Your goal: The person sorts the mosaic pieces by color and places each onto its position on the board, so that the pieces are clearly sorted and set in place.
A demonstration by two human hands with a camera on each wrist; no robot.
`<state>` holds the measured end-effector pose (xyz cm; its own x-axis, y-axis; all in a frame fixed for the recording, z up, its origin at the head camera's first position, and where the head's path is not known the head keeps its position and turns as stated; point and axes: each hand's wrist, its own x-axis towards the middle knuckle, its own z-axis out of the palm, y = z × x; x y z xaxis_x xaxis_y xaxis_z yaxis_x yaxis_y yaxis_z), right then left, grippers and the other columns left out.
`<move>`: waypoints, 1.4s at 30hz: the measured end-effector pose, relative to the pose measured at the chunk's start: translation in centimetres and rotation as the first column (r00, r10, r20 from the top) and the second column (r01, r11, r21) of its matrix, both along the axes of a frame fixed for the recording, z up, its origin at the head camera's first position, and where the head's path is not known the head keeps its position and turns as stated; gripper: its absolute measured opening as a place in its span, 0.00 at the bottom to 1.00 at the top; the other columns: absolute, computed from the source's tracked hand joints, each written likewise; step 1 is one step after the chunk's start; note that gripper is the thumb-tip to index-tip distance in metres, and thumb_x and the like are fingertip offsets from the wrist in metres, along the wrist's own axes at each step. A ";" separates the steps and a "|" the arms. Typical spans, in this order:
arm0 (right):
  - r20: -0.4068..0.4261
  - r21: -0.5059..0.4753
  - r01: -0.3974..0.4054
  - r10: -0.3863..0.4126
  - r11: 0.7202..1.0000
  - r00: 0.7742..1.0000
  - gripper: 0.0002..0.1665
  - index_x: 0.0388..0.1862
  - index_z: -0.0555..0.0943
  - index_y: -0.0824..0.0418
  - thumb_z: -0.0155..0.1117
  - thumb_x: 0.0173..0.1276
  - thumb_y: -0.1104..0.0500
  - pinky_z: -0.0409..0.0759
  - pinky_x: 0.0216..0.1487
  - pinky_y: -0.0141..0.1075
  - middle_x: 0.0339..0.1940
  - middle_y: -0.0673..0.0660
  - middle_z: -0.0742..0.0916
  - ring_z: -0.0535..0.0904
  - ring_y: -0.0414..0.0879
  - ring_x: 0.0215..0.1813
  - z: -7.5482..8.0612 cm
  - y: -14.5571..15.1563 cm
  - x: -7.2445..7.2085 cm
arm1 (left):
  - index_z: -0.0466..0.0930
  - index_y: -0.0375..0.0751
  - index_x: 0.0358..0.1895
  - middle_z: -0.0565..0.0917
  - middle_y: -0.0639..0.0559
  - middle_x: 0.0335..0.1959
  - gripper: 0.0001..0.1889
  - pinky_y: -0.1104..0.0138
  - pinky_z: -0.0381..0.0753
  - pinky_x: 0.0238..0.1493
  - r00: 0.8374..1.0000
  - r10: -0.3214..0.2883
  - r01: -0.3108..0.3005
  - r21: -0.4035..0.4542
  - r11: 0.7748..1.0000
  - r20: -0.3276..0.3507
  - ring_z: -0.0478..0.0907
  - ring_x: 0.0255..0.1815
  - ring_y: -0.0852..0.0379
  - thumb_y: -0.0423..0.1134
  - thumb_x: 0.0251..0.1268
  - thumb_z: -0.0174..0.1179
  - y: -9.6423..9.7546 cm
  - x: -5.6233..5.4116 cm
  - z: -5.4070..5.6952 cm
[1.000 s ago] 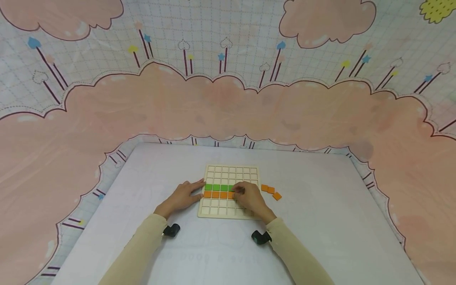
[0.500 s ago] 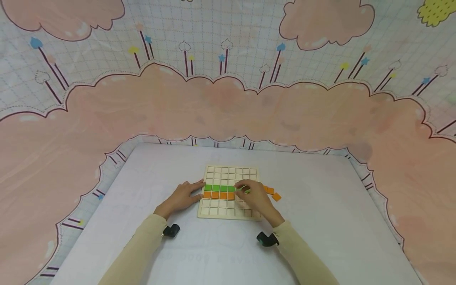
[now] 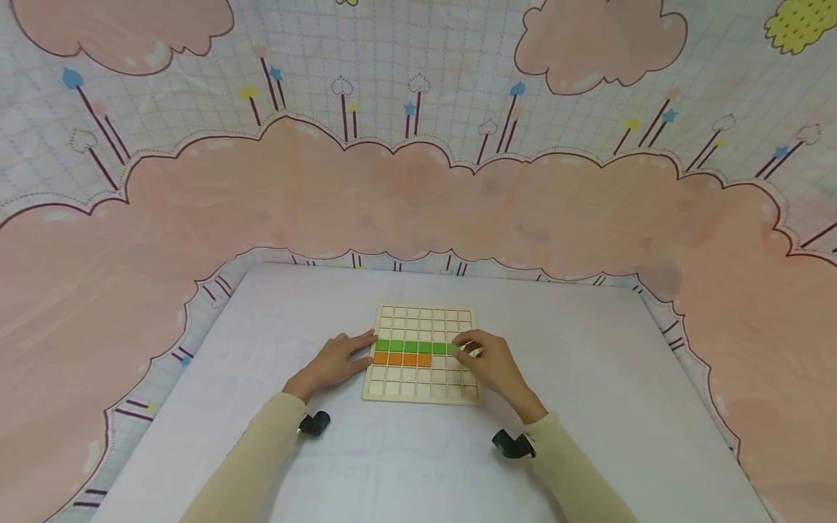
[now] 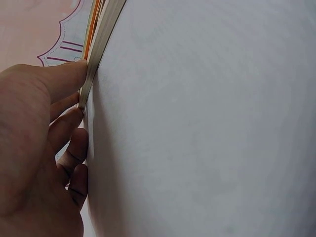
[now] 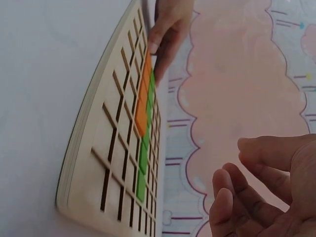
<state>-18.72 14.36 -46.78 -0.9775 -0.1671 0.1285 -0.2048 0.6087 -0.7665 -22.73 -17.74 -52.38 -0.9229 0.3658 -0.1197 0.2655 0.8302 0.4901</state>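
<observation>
A pale wooden grid board [image 3: 412, 391] lies on the table. Several green tiles [image 3: 411, 346] form a row across it, and several orange tiles [image 3: 402, 359] fill part of the row just nearer to me. My left hand [image 3: 335, 358] touches the board's left edge with thumb and fingers extended; the left wrist view shows the thumb at the rim. Over the board's right side, my right hand [image 3: 492, 361] is near the end of the green row. Its loosely bent fingers [image 5: 266, 153] hold nothing in the right wrist view.
The board rests on a white table [image 3: 588, 378]. Behind the table hangs a cloth [image 3: 418, 196] printed with pink clouds. Dark wrist cameras [image 3: 513, 444] stick out from both cuffs.
My right hand has moved rightward along the green row, uncovering more green tiles. Loose orange tiles seen beside the board earlier are now hidden behind it. The left hand has stayed put.
</observation>
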 end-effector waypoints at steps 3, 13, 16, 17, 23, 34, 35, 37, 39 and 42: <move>-0.004 0.015 0.020 -0.020 1.000 1.000 0.11 0.46 0.86 0.58 0.70 0.63 0.60 0.81 0.45 0.38 0.42 0.52 0.88 0.81 0.45 0.42 0.0 1.0 0.1 | 0.66 0.55 0.73 0.63 0.60 0.77 0.29 0.53 0.71 0.57 1.000 -0.004 0.004 0.000 1.000 -0.001 0.69 0.53 0.53 0.52 0.71 0.57 0.0 0.0 0.0; -0.020 0.053 0.053 -0.052 0.997 0.998 0.12 0.47 0.85 0.59 0.70 0.64 0.62 0.81 0.46 0.39 0.46 0.56 0.89 0.82 0.48 0.45 -0.8 4.1 0.3 | 0.66 0.55 0.73 0.63 0.61 0.77 0.29 0.60 0.70 0.50 1.000 -0.006 0.006 0.005 1.000 0.005 0.66 0.46 0.57 0.52 0.71 0.58 0.1 -0.1 0.1; 0.001 0.066 0.070 -0.070 0.995 0.998 0.13 0.48 0.85 0.60 0.70 0.64 0.62 0.81 0.44 0.37 0.48 0.56 0.88 0.83 0.49 0.46 -1.3 5.0 0.4 | 0.66 0.55 0.73 0.63 0.60 0.77 0.29 0.59 0.69 0.50 1.000 -0.007 0.006 0.004 1.000 0.013 0.66 0.46 0.56 0.52 0.71 0.57 0.1 -0.1 0.0; 0.004 0.069 0.075 -0.075 0.995 0.997 0.13 0.48 0.85 0.60 0.70 0.64 0.62 0.81 0.44 0.37 0.48 0.57 0.88 0.83 0.49 0.46 -1.4 5.2 0.4 | 0.66 0.55 0.73 0.63 0.60 0.77 0.29 0.58 0.70 0.51 1.000 -0.005 0.005 0.004 1.000 0.016 0.66 0.47 0.55 0.52 0.71 0.57 0.1 -0.1 0.0; 0.047 0.069 0.096 -0.099 0.993 0.994 0.13 0.48 0.85 0.60 0.69 0.64 0.63 0.80 0.38 0.35 0.47 0.59 0.88 0.83 0.51 0.46 -2.1 6.9 0.0 | 0.65 0.54 0.73 0.61 0.60 0.78 0.29 0.50 0.67 0.63 1.000 -0.013 0.013 0.013 1.000 0.008 0.69 0.50 0.55 0.51 0.72 0.56 0.0 0.0 0.2; 0.094 0.127 0.102 -0.115 0.987 0.989 0.16 0.52 0.83 0.60 0.68 0.67 0.57 0.81 0.44 0.43 0.51 0.59 0.87 0.82 0.53 0.50 -2.9 9.2 -1.1 | 0.65 0.55 0.74 0.61 0.61 0.77 0.28 0.55 0.70 0.57 1.000 -0.022 0.022 0.008 1.000 -0.001 0.66 0.44 0.59 0.50 0.72 0.56 0.0 -0.2 -0.1; 0.099 0.131 0.101 -0.114 0.986 0.988 0.16 0.52 0.83 0.60 0.68 0.67 0.57 0.81 0.45 0.43 0.51 0.59 0.87 0.82 0.54 0.50 -2.9 9.3 -1.2 | 0.65 0.55 0.74 0.61 0.61 0.78 0.28 0.55 0.70 0.57 1.000 -0.021 0.021 0.009 1.000 0.000 0.66 0.44 0.59 0.50 0.72 0.56 0.0 -0.3 -0.1; 0.113 0.135 0.100 -0.115 0.986 0.987 0.17 0.52 0.83 0.61 0.68 0.66 0.57 0.81 0.46 0.44 0.52 0.60 0.87 0.82 0.54 0.51 -3.0 9.4 -1.3 | 0.65 0.55 0.74 0.61 0.61 0.78 0.28 0.54 0.70 0.57 1.000 -0.020 0.020 0.008 1.000 0.002 0.66 0.44 0.59 0.50 0.72 0.56 0.0 -0.3 -0.1; 0.133 0.141 0.100 -0.119 0.985 0.984 0.16 0.53 0.83 0.61 0.67 0.67 0.57 0.82 0.46 0.43 0.52 0.60 0.87 0.82 0.54 0.51 -3.0 9.4 -1.3 | 0.65 0.55 0.74 0.61 0.61 0.78 0.28 0.53 0.70 0.59 1.000 -0.018 0.018 0.010 1.000 0.004 0.67 0.45 0.58 0.50 0.72 0.56 0.0 -0.3 0.0; 0.157 0.146 0.100 -0.123 0.984 0.980 0.14 0.52 0.83 0.61 0.64 0.69 0.60 0.82 0.43 0.41 0.52 0.61 0.86 0.82 0.55 0.51 -3.0 9.5 -1.4 | 0.65 0.55 0.74 0.61 0.61 0.78 0.29 0.50 0.69 0.62 1.000 -0.015 0.015 0.017 1.000 0.011 0.68 0.48 0.57 0.50 0.72 0.56 0.1 -0.2 0.1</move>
<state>-20.16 23.82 -49.83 -0.9968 -0.0607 -0.0526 -0.0074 0.7216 -0.6923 -22.93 -17.64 -52.25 -0.9159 0.3819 -0.1239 0.2723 0.8176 0.5074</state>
